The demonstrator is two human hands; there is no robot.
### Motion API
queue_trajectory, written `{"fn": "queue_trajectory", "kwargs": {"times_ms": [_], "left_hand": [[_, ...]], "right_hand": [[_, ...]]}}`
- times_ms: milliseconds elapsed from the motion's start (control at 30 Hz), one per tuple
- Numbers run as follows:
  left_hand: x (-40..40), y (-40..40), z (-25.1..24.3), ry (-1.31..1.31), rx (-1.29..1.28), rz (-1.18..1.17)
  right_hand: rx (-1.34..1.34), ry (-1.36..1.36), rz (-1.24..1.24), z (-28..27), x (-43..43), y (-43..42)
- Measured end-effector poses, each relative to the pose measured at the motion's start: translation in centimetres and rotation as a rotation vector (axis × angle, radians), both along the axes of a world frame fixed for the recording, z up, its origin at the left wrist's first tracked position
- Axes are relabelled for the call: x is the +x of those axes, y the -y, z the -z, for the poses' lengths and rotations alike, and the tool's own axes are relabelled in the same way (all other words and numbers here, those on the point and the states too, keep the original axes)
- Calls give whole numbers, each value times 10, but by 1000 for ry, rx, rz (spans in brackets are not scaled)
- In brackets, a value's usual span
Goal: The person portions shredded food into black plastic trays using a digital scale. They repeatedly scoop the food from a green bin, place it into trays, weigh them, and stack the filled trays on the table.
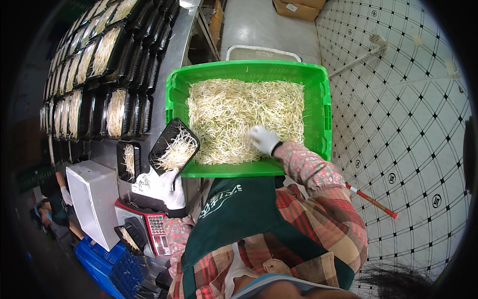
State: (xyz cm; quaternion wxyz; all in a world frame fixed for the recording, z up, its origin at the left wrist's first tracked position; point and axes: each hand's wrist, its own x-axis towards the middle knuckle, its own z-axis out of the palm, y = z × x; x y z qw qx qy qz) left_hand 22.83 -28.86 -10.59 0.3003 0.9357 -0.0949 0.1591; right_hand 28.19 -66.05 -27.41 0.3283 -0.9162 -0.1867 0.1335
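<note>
A green plastic crate (pixel 247 170) holds a wide layer of bean sprouts (pixel 224 112). My right hand (pixel 263 139), in a white glove and slightly blurred, rests on or just over the sprouts near the crate's front; whether its fingers hold any cannot be made out. At the crate's left front corner, my left hand (pixel 173 190), also gloved in white, grips the near edge of a black plastic tray (pixel 160 145). That tray is tilted and partly filled with sprouts. Close by on the left lies a smaller-looking black tray (pixel 136 164) with some sprouts.
Stacked black trays of sprouts (pixel 106 52) cover the steel table (pixel 178 37) at the left. Nearer are a red scale (pixel 158 224) bearing a tray, a white foam box (pixel 87 202) and a blue crate (pixel 108 265). Another person (pixel 56 213) is at far left. A cardboard box (pixel 300 9) lies beyond.
</note>
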Motion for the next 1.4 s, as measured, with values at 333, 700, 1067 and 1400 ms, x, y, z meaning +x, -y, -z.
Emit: {"fn": "queue_trajectory", "kwargs": {"times_ms": [333, 700, 1067, 1400], "left_hand": [[-13, -3, -7, -32, -22, -50], [-23, -21, 3, 36, 152, -17], [-37, -38, -4, 238, 195, -99], [-167, -86, -85, 369, 59, -652]], "right_hand": [[58, 129, -460, 10, 0, -25], [839, -431, 30, -136, 91, -54], [363, 150, -568, -233, 70, -216], [833, -243, -373, -266, 65, -242]]}}
